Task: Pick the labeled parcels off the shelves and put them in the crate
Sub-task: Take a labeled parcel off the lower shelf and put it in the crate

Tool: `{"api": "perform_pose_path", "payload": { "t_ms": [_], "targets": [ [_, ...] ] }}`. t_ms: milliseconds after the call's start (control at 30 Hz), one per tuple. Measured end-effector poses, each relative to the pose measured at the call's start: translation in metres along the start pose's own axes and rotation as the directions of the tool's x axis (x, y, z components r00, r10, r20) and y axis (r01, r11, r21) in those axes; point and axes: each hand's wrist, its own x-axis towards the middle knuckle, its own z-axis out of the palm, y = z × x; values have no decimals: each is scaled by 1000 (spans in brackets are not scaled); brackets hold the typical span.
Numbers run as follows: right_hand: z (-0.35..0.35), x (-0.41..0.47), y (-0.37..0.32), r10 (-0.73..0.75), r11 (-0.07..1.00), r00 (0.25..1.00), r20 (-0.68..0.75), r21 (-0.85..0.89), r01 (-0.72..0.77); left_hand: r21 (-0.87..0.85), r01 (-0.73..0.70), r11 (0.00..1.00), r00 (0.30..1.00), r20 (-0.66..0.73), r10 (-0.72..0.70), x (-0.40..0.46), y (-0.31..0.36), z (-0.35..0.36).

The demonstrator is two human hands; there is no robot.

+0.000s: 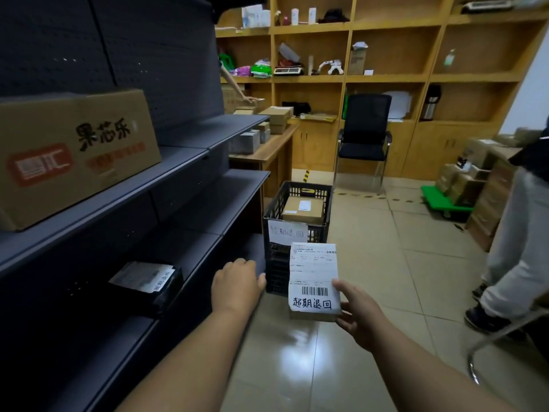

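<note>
- Holding a small labeled parcel (313, 281) out in front, the right hand (361, 313) is forming a grip on its lower right corner, thumb lying over the white label and the other fingers curling beneath the box.
- The label is facing the camera, showing a barcode and handwritten characters along its bottom edge, just left of the thumb.
- The left hand (236, 282) is reaching out to the left of that grip, fingers bent over the front edge of a dark metal shelf (208, 257); it is holding nothing, and whether it is pressing on the edge cannot be told.
- Beyond the grip and slightly left, a black slatted crate (274, 215) is standing on the tiled floor (386, 263) against the end of the shelving, a handwritten paper sign hanging on its near wall.
- A brown parcel (301, 209) with a white label is lying inside the crate.
- Further left of the grip, a black bagged parcel (148, 285) with a label is lying on a lower shelf.
- Up and far left, a large printed carton (74, 153) is sitting on a higher shelf.
- To the right of the grip, another person's legs (511, 248) are standing on the floor.
</note>
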Motion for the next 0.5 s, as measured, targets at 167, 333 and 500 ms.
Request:
{"api": "perform_pose_path", "payload": {
  "t_ms": [167,333,500],
  "targets": [
    [21,78,-31,-10,1000,999,-38,22,11,-15,-35,999,999,-3,35,87,-5,23],
    [50,165,-77,-24,998,997,-70,61,28,-43,-69,997,997,-24,68,192,-8,35],
    [70,232,-109,-23,995,995,-99,92,32,-54,-92,994,996,-19,91,276,-9,49]
  ]
}}
